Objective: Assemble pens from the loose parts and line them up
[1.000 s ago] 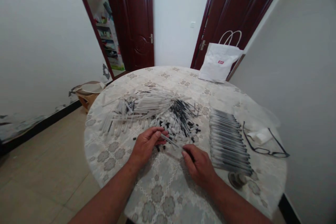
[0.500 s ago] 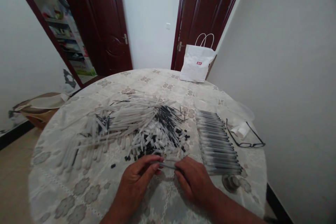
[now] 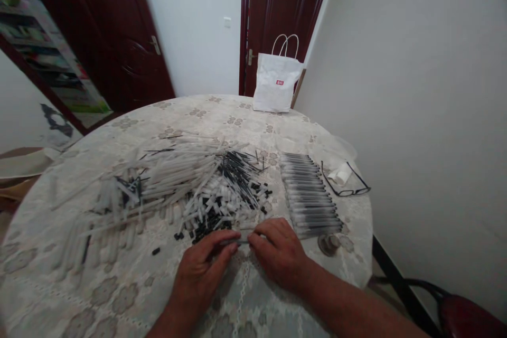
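Close to the table's near side, my left hand point(image 3: 204, 266) pinches one end of a slim grey pen point(image 3: 236, 241) between thumb and fingers. My right hand point(image 3: 279, 253) is closed around its other end, covering that part. The pen lies roughly level between the two hands. Just beyond them spreads a heap of white pen barrels point(image 3: 174, 169), dark refills point(image 3: 241, 171), small clear caps point(image 3: 222, 198) and little black plugs point(image 3: 209, 227). To the right of my right hand lies a neat row of assembled pens point(image 3: 311, 195), side by side.
A round metal object point(image 3: 328, 244) sits below the pen row. Black-framed glasses point(image 3: 346, 191) and a white roll point(image 3: 340, 174) lie farther right. A white paper bag point(image 3: 277, 83) stands at the back of the cloth-covered table point(image 3: 233, 121). A dark red chair point(image 3: 467, 317) shows lower right.
The view has swung to the right. My hands have drawn closer together along the pen, which has turned from slanted to nearly level, with less of it showing.
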### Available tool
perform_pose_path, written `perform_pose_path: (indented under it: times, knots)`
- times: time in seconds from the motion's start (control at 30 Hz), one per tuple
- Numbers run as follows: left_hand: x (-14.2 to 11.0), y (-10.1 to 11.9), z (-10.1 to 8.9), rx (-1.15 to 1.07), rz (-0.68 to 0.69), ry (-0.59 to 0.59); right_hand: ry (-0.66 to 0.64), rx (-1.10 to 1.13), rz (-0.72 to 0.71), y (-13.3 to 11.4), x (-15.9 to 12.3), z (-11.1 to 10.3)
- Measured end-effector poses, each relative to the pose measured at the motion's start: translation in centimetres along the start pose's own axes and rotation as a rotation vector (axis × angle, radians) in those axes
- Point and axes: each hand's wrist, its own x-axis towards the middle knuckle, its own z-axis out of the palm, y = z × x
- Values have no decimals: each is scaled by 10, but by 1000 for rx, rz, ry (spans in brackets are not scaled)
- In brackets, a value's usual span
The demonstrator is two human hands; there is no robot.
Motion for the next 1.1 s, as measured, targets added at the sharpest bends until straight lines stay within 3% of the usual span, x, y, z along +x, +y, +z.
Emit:
perform_pose_path:
  times: [0.17,0.3,0.4,0.53,0.57,0.67,0.77,0.93,1.1]
  knots:
    - [2,4,-7,80,147,74,-27,-54,19,0,3,-4]
    - [6,-2,-19,164,73,358,-122,-96,79,15,20,-36]
    - [10,-7,-25,217,3,519,-164,-205,150,53,44,-68]
    - [13,-14,-27,296,2,527,-363,-491,344,130,80,-89]
    - [14,-15,-27,311,3,521,-458,-557,425,149,87,-88]
    - [14,-19,-27,359,-8,520,-553,-598,517,197,102,-77]
    - [14,-23,-28,401,-26,524,-635,-608,569,224,105,-59]
    - [15,-26,-31,410,-61,516,-717,-616,615,241,103,-40]
    - [15,-25,-30,393,-92,488,-723,-611,621,233,102,-42]
